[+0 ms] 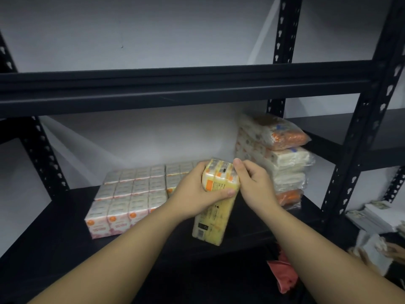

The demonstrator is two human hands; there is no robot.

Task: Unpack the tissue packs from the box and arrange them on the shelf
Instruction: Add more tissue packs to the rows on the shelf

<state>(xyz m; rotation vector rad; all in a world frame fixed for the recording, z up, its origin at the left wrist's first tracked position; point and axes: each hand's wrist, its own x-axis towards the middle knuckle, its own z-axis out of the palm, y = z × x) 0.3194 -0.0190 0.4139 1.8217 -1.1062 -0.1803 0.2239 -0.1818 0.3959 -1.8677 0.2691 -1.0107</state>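
A yellow tissue pack (210, 220) stands tilted on the black shelf board (54, 233), its lower end resting near the front edge. My left hand (195, 194) grips its upper part from the left, thumb across the front. My right hand (254, 183) pinches the pack's top right corner. Behind and left of it lies a flat block of small pink-and-white tissue packs (129, 194) in neat rows. A tall stack of large clear-wrapped tissue bundles (278, 159) stands at the right back of the same shelf. The box is not in view.
A thick black shelf beam (175, 88) runs overhead, with perforated uprights at left (43, 154) and right (355, 150). A neighbouring rack at right holds white packs (372, 216). A red cloth (282, 273) lies below. Another person's hand (392, 251) shows at the far right.
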